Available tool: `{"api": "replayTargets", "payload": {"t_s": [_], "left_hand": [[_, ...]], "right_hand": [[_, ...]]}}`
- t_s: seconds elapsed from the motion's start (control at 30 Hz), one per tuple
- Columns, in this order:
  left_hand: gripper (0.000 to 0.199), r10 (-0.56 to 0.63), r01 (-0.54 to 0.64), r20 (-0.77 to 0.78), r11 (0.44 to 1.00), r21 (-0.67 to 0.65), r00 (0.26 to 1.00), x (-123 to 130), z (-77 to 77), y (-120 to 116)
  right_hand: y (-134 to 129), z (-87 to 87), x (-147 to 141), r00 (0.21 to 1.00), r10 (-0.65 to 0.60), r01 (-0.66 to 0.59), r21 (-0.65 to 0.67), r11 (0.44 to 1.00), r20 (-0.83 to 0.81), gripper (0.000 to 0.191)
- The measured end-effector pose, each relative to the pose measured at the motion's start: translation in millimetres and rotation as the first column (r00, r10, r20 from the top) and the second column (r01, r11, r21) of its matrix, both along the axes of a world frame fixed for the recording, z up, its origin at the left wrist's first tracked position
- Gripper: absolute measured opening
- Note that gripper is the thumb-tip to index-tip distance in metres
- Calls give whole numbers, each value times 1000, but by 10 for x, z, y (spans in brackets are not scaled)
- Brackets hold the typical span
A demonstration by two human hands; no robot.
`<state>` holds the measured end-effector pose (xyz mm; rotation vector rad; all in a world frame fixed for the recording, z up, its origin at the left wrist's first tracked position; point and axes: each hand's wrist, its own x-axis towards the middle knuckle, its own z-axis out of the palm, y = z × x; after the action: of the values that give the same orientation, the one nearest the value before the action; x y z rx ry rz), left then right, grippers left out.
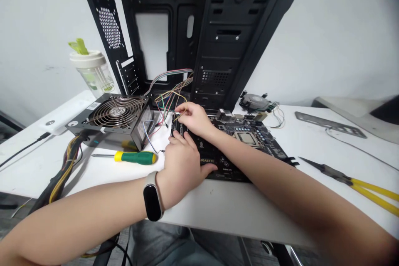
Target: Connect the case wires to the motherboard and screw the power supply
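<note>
While the motherboard (227, 160) lies beneath them, hands (182, 166) curled, right one (193, 118) pinching wires (180, 113).

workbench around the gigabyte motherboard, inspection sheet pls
surface: white desk, cluttered with parts
job's things: gigabyte motherboard lying flat, black PC case standing behind it, power supply with fan grille up, left of the board
clutter: green-and-yellow screwdriver, yellow-handled pliers, metal I/O shield, small cooler fan
grippers: left hand on the board's near edge; right hand with fingers at the thin coloured wires
cables: grey ribbon cable rising from the case, yellow-and-black power supply bundle hanging off the desk edge
surroundings: white wall, lidded plastic bottle behind the power supply
</note>
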<state>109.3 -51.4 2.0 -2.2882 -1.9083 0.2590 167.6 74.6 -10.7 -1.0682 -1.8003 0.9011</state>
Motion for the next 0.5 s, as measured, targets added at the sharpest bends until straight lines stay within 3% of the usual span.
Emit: {"api": "replayTargets", "payload": {"t_s": [0.1,0.2,0.5], "left_hand": [[103,5,-5,7,1000,13,1000,-5,4,3],[104,12,-13,24,1000,25,1000,-8,1,6],[101,17,-17,14,1000,0,1000,0,-7,7]], "right_hand": [[-38,8,-14,977,6,-32,121,992,213,19],[-46,12,-37,954,-5,-49,172,984,301,14],[48,-51,-89,969,-12,-21,131,991,248,15]]}}
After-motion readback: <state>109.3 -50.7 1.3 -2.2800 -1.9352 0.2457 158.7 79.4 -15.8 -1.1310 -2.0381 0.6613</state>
